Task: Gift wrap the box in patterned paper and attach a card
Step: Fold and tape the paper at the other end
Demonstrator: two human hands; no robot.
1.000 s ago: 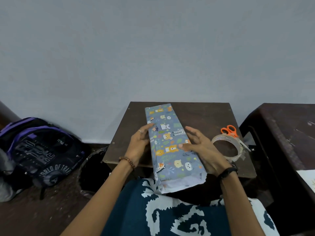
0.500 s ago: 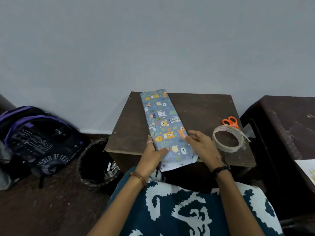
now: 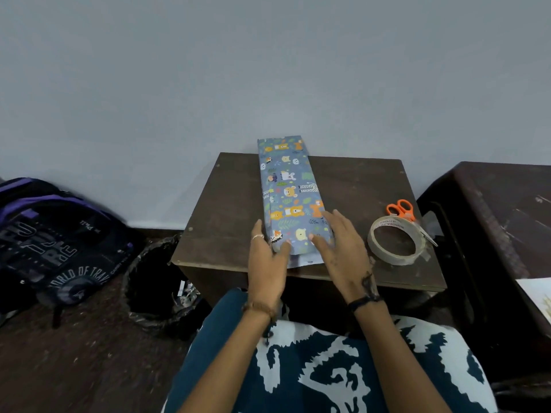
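1. Box point(image 3: 290, 192) wrapped in blue animal-print paper lies lengthwise on the little dark bench point(image 3: 229, 222), far end poking past the back edge toward the wall, near end showing a white paper flap.
2. Left hand point(image 3: 267, 263) lies against the near left side of the box, fingers held together, thumb on top of the paper.
3. Right hand point(image 3: 343, 251) lies flat on the near right part, fingers spread a bit, not pinching anything.
4. Tape roll point(image 3: 395, 244) sits at the bench's right, orange scissors point(image 3: 402, 211) just behind it, touching.
5. Bin point(image 3: 155, 281) with a black liner stands on the floor left of the bench; some white scraps inside, hard to tell what else.
6. Backpack point(image 3: 47, 242) sits further left.
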